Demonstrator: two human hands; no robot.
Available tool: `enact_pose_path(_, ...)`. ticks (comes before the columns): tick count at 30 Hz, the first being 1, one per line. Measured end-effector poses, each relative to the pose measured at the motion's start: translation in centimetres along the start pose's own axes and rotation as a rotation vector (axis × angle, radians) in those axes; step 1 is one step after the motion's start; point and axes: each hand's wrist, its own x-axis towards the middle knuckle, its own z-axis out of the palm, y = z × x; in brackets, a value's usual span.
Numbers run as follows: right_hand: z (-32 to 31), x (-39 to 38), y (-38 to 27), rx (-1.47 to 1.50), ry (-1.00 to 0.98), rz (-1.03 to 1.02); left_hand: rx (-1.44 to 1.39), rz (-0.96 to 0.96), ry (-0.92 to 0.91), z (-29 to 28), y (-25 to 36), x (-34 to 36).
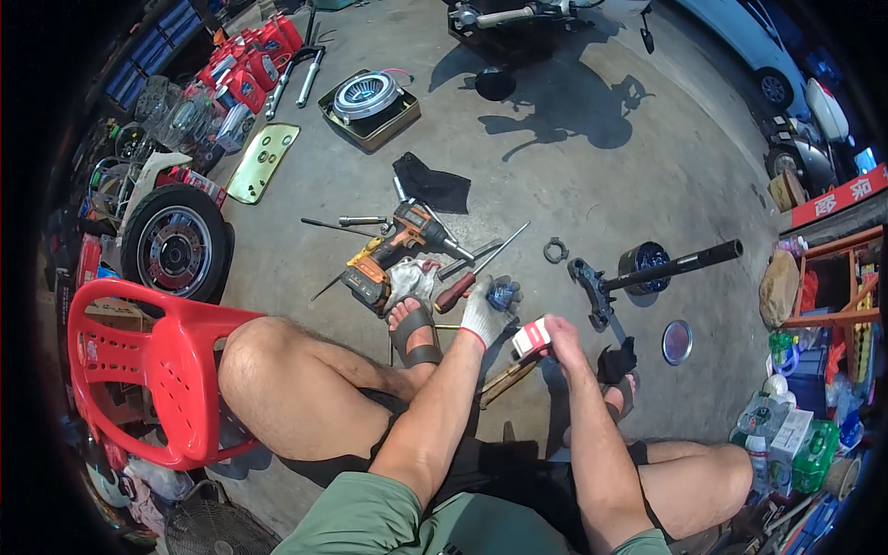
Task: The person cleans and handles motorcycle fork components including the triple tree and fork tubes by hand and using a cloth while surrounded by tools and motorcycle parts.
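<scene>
My left hand (482,316) wears a white knitted glove and cups a glossy dark blue lump (502,295), which looks like grease. Beside it my bare right hand (562,339) grips a small red-and-white box (532,340). A screwdriver (454,293) with a dark red handle lies just left of the glove. Farther left are an orange-and-black cordless impact wrench (398,250) and a crumpled white glove (413,276). To the right, a dark steering stem (680,265) with its clamp rests across an open tub of dark blue grease (641,289).
A red plastic chair (176,370) and a motorcycle wheel (176,245) stand at left. Ahead are a square tray (379,132) with a round finned part, and a black cloth (433,185). A ring nut (555,250) and a round lid (677,342) lie at right.
</scene>
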Motion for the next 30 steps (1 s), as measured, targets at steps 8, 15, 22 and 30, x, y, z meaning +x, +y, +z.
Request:
enact_pose_path(8, -1.5, -0.4, 2.0, -0.515, -0.204, 0.094, 0.03, 0.034, 0.055, 0.9, -0.2, -0.3)
enact_pose_path(15, 1.2, -0.5, -1.2, -0.184, 0.237, -0.529, 0.168, -0.012, 0.049, 1.9, -2.7, -0.3)
enact_pose_path(22, 0.8, -1.7, -2.2, -0.45, 0.442, -0.57, 0.461, -0.031, 0.04, 5.2, -5.9, -2.1)
enact_pose_path(30, 1.5, -1.1, -0.7, -0.454, 0.346, -0.672, 1.016, 0.183, 0.041, -0.8, -6.8, 2.0)
